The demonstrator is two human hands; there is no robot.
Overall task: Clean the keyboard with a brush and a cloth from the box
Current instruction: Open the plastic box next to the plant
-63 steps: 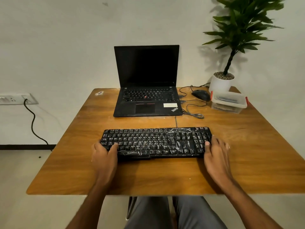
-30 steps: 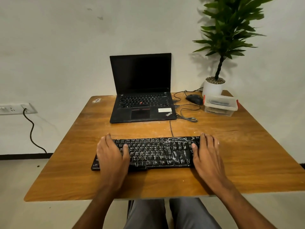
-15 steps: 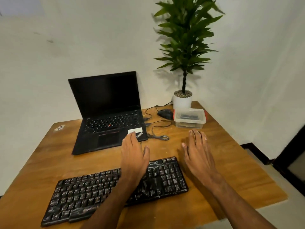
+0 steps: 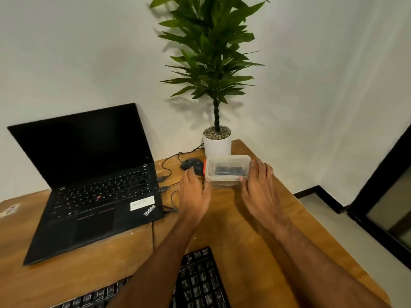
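Note:
A clear plastic box [image 4: 226,162] with a closed lid and red side clips stands at the far right of the wooden table [image 4: 244,232]; something dark lies inside it. My left hand [image 4: 194,194] is against the box's left end, thumb on its front left corner. My right hand [image 4: 260,192] clasps the right end, fingers along the side and thumb on the front. The black keyboard [image 4: 200,281], streaked with white dust, lies at the near edge, partly hidden under my left forearm. No brush or cloth can be made out.
An open black laptop [image 4: 93,174] sits at the left. A black mouse [image 4: 189,164] and loose cables [image 4: 169,167] lie just left of the box. A white plant pot [image 4: 216,145] stands right behind the box. The table's right edge runs close to my right arm.
Both hands left the keyboard and reached forward and right to the box, now touching its two ends. My view turned right and moved closer.

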